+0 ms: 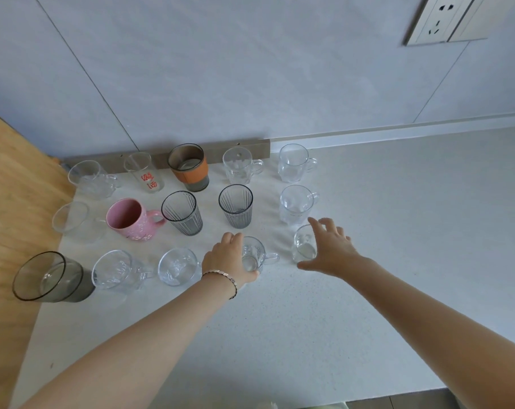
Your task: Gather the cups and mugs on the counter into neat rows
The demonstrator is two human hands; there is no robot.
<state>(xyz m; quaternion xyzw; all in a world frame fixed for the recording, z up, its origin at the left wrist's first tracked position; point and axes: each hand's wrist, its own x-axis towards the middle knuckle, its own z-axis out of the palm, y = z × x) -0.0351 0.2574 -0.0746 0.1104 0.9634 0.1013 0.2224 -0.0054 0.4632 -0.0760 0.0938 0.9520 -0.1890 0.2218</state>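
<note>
Left hand point(226, 258) curls round a clear handled mug point(254, 255) in the front row on the counter point(368, 320), probably squaring it with the two rows behind; right hand point(331, 249), fingers spread and slack, brackets the end mug point(303, 246) without gripping, seemingly setting its spacing.

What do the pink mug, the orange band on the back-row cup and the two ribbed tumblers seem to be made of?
Pink mug: probably glazed ceramic, opaque with pale speckles. Orange band: matte, perhaps silicone or leather; I cannot tell. Left ribbed tumbler and right ribbed tumbler: grey-tinted glass, see-through, with vertical lines.
</note>
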